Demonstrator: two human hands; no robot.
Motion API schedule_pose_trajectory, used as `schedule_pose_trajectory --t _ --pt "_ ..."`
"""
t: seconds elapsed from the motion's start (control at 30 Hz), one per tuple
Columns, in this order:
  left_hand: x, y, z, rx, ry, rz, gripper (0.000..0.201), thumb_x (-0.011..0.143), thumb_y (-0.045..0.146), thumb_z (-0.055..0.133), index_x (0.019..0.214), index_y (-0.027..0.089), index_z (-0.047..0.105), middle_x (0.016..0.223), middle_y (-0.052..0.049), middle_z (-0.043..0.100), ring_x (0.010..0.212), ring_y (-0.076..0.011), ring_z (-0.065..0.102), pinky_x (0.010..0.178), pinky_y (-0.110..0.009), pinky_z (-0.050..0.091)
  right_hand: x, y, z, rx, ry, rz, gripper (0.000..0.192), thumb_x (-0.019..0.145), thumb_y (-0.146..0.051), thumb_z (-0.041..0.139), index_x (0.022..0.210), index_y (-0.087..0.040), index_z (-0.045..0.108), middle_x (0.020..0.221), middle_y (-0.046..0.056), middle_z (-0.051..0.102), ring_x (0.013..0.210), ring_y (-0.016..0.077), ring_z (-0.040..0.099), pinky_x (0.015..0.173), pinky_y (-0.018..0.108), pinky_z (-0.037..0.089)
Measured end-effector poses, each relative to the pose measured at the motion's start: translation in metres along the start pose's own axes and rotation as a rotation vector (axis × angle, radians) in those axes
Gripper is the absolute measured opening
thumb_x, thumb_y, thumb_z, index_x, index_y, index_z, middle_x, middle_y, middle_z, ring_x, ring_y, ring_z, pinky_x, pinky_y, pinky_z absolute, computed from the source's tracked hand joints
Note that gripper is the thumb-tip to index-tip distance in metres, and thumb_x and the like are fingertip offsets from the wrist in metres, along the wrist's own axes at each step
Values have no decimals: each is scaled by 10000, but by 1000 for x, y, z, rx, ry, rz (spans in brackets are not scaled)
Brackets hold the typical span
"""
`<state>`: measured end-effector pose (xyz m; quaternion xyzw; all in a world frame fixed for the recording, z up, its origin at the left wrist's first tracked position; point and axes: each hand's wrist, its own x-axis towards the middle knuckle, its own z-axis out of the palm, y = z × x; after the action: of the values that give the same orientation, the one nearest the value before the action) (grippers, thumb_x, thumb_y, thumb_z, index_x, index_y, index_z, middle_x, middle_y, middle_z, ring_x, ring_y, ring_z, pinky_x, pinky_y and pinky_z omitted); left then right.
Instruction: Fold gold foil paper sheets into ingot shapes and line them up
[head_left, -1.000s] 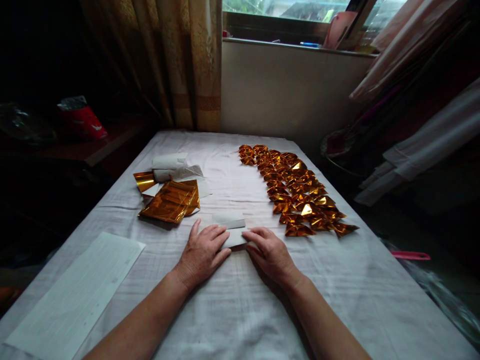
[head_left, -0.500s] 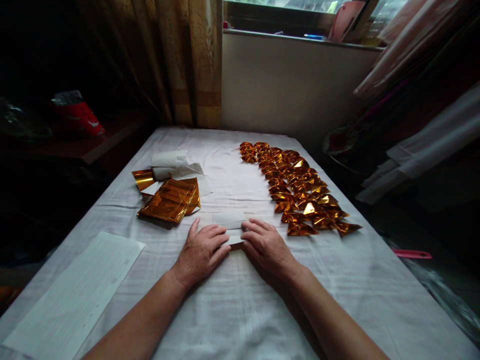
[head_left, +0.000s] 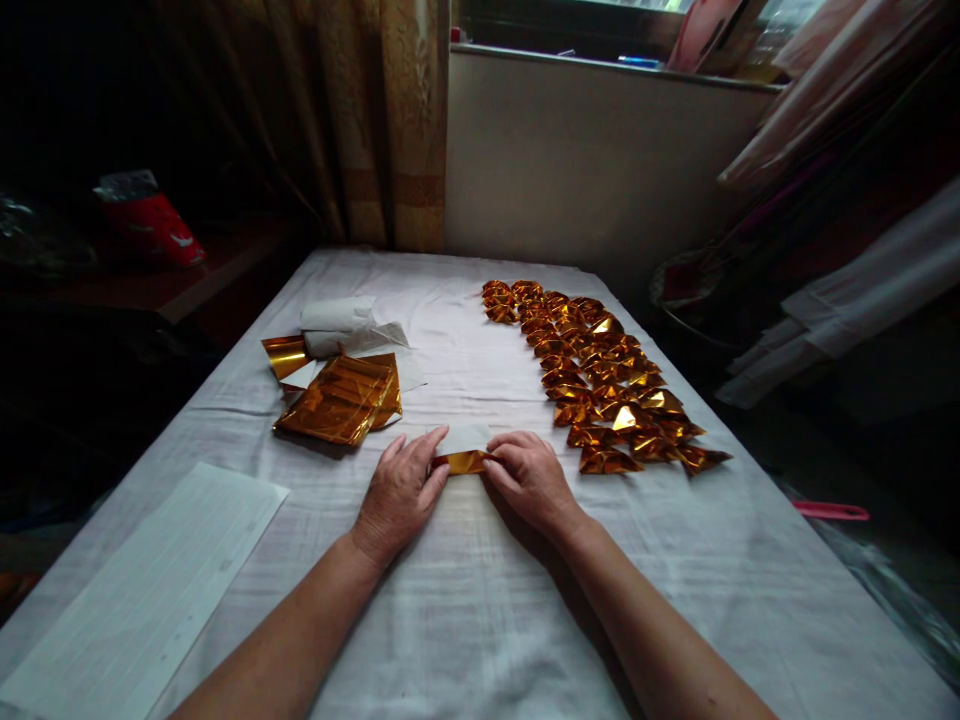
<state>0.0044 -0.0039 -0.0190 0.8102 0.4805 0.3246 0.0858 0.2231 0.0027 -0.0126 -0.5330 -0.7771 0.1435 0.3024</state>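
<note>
Between my hands lies a sheet of gold foil paper (head_left: 466,462), folded so a narrow gold strip faces me and its pale back (head_left: 466,437) shows behind. My left hand (head_left: 403,490) pinches the strip's left end between thumb and fingers. The right end is held by my right hand (head_left: 529,475), fingers curled over it. Just beyond my left hand is a stack of gold foil sheets (head_left: 337,400) with crumpled white paper (head_left: 341,325) behind. To the right stand rows of folded gold foil pieces (head_left: 600,380).
A long white paper sheet (head_left: 150,590) lies on the white-clothed table (head_left: 450,620) at near left. Past the right edge are a pink handle (head_left: 831,511) and hanging clothes (head_left: 885,270). A red container (head_left: 154,225) stands on a side surface at left.
The near edge of the sheet has been turned up, so gold now shows where the pale side was. My fingers have gone from lying flat on it to gripping its ends.
</note>
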Motion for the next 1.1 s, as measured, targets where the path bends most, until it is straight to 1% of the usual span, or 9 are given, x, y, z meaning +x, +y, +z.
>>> schedule_pose_trajectory --t 0.03,0.1,0.17,0.23,0.43,0.53,0.67,0.8,1.1 --pt "0 0 0 22 14 26 449 929 223 520 1375 212 468 1284 -101 647 1148 -219 618 1067 -457 428 1 0 1 -1 2 8 100 840 -242 640 759 -233 698 938 27 722 922 197 621 858 348 433" --pt "0 -1 0 67 14 70 419 935 201 505 1353 230 502 1353 -109 593 1220 -233 569 1055 -463 442 3 0 2 -8 -1 26 82 826 -246 657 752 -231 689 921 30 714 918 202 611 855 345 428" --pt "0 0 -1 97 -21 90 347 942 189 491 1274 241 580 1375 -112 569 1224 -242 563 1045 -481 450 4 0 2 -27 -6 40 79 818 -255 669 744 -229 679 902 33 704 916 206 599 854 345 422" --pt "0 1 -2 108 -58 94 310 947 189 485 1223 227 620 1377 -122 562 1204 -242 575 1051 -492 447 5 -1 2 -46 -4 48 90 821 -266 673 740 -227 672 891 36 696 914 210 591 847 345 416" --pt "-2 1 -1 130 -77 131 334 952 178 475 1265 172 593 1363 -151 567 1197 -243 575 1050 -487 455 2 -4 8 -80 57 56 147 892 -262 586 777 -227 671 891 43 691 887 205 586 816 332 402" --pt "-3 1 0 155 -76 146 339 955 156 455 1265 160 595 1362 -157 569 1213 -249 564 1049 -482 458 2 -5 11 -113 81 75 144 889 -270 597 769 -225 662 887 40 685 888 209 579 802 326 395" --pt "-4 0 0 155 -92 150 317 942 142 472 1210 175 638 1358 -143 579 1207 -253 569 1039 -464 471 2 -4 13 -141 74 79 132 879 -283 622 764 -225 650 884 37 677 893 212 570 802 324 392" --pt "-7 0 1 128 -118 145 327 945 128 450 1201 195 643 1288 -107 637 1163 -226 600 1074 -483 441 1 -4 13 -147 75 75 151 888 -303 620 759 -227 638 883 40 672 890 213 568 799 323 394" --pt "-5 1 0 97 -77 162 281 963 183 450 1126 194 677 1218 -97 672 1098 -210 629 1044 -445 480 3 -1 15 -145 86 78 196 906 -344 606 749 -226 620 850 34 654 856 205 558 790 315 392"
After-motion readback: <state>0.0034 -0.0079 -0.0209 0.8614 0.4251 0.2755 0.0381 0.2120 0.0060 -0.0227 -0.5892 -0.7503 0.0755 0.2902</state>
